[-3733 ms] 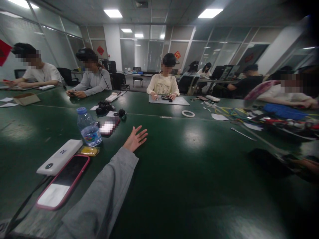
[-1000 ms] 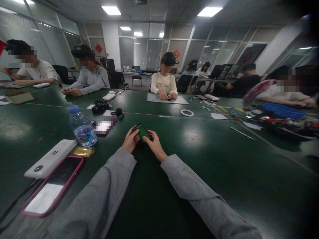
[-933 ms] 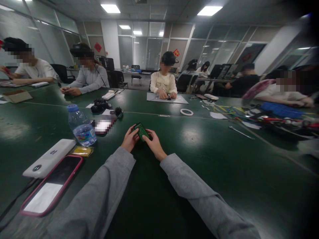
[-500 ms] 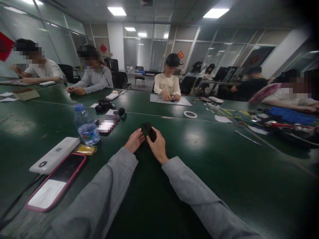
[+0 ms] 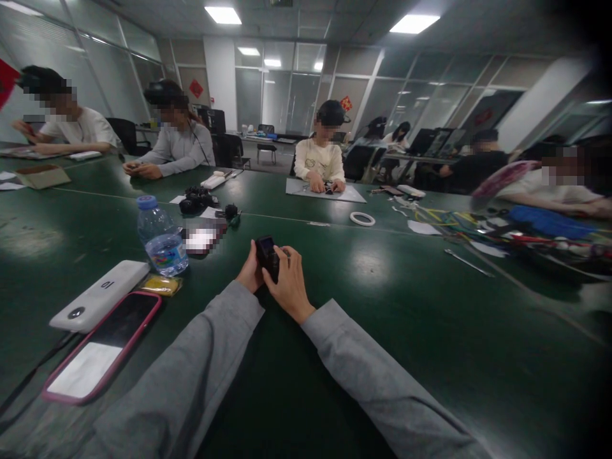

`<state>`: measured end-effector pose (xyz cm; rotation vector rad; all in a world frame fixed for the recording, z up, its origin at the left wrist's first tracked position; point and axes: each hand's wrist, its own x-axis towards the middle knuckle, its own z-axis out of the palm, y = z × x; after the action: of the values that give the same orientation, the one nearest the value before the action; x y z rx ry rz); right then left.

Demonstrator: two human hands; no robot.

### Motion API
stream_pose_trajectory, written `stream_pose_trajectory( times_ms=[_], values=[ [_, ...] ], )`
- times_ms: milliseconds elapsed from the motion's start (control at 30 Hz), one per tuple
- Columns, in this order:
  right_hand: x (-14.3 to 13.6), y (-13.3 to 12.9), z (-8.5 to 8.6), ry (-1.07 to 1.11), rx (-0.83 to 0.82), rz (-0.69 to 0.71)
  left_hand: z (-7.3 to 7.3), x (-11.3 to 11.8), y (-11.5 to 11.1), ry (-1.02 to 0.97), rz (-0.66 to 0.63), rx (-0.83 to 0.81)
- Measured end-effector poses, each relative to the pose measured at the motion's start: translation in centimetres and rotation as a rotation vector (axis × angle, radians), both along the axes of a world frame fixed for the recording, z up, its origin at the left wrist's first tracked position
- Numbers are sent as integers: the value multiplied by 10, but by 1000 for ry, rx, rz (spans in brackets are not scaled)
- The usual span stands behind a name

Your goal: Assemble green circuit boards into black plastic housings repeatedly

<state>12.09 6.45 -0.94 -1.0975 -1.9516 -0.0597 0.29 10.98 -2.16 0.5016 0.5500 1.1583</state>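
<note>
A small black device [image 5: 268,256] with a dark screen is held above the green table [image 5: 411,357], near the middle of the view. My left hand [image 5: 249,268] is closed round its left side, the fingers partly hidden behind it. On the right side and front, my right hand [image 5: 289,284] grips the device with thumb and bent fingers. Left of my hands stand a water bottle [image 5: 165,245], a yellow packet [image 5: 161,285], a white power bank [image 5: 101,296] and a phone in a pink case [image 5: 105,350].
Beyond my hands lie another phone [image 5: 203,239], black items [image 5: 196,201] and a white ring [image 5: 362,218]. A metal tool [image 5: 468,262] and tangled cables [image 5: 535,239] are at the right. Several people sit around the table; one opposite works on a grey board [image 5: 296,187].
The black device has been turned so that its screen and front show. My right hand's fingers have moved over its front, and my left hand has shifted slightly left.
</note>
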Motion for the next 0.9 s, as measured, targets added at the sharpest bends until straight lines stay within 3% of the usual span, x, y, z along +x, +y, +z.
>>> stream_pose_trajectory(
  times_ms=[267,567,900],
  values=[
    [0,1,-4,3,-142,7,1,0,0,15,3,28],
    [15,6,9,185,65,-32,8,-8,-1,3,169,-33],
    [16,12,1,61,-26,-79,8,-8,0,-68,116,-41]
  ],
)
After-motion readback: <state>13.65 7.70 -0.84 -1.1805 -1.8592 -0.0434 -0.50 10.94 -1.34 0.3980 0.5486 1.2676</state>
